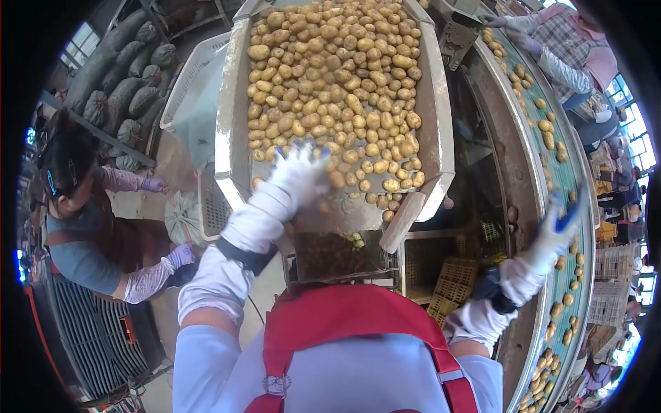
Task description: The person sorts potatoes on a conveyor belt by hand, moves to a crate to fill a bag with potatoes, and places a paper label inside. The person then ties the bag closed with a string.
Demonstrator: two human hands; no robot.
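The left hand [299, 175], in a white knitted glove with a white sleeve guard, lies low over the near end of the heap of small, round, pale-yellow potatoes [337, 76], fingers spread and blurred; nothing shows clasped in it. The right hand [558, 230], gloved the same way, reaches out over the curved green conveyor belt [577, 180], where more loose yellow potatoes [547, 134] lie in a scattered line. It is too smeared to tell how far it is closed or whether it has anything. The heap fills a sloping grey metal trough [231, 124] that narrows to a chute above a dark bin [334, 255] already holding potatoes. Each potato is likely firm, light and smooth-skinned, apt to roll and to bruise if dropped, so it is best pinched around its middle between thumb and fingertips. Yellow slatted plastic crates [454, 282] stand below between trough and belt. To the left a person in purple gloves [180, 256] bends over; at upper right another worker's plaid sleeve [564, 69] reaches to the belt. Bulging grey sacks [117, 82] are stacked at far left.
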